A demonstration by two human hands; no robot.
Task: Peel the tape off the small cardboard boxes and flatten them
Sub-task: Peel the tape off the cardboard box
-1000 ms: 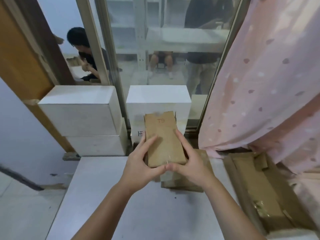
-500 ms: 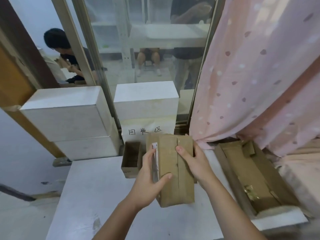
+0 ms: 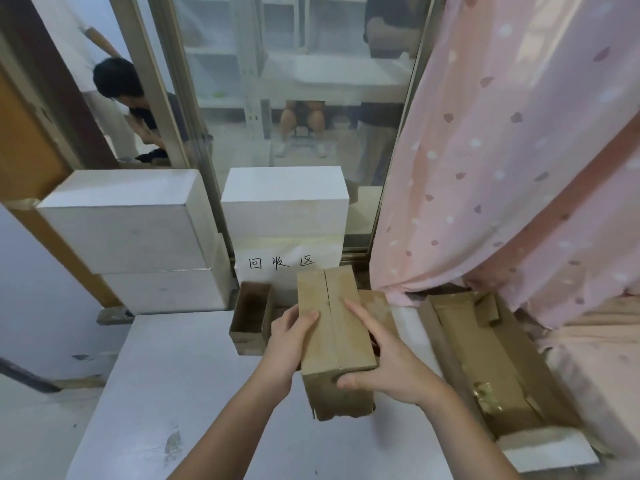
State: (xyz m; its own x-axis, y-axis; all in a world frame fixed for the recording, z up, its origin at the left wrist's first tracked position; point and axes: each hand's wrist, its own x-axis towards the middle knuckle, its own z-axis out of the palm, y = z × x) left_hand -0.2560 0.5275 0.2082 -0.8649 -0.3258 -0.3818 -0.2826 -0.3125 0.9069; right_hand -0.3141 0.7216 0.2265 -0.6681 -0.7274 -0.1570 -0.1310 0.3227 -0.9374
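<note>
- Head view: the small cardboard box [image 3: 332, 337] has turned since half a second ago, so its taped centre seam now faces up. By my reading, the tape is ready for peeling.
- The left hand [image 3: 289, 344] grips the box's left wall, fingers curled onto the top; the right hand [image 3: 382, 367] clamps its near right corner, forefinger lying by the seam.
- Just beyond the left fingertips stands an open carton [image 3: 249, 318]; right of the right knuckles lies a tray of flattened cardboard [image 3: 491, 358]. Bare white table [image 3: 194, 382] below the wrists leaves room.
</note>
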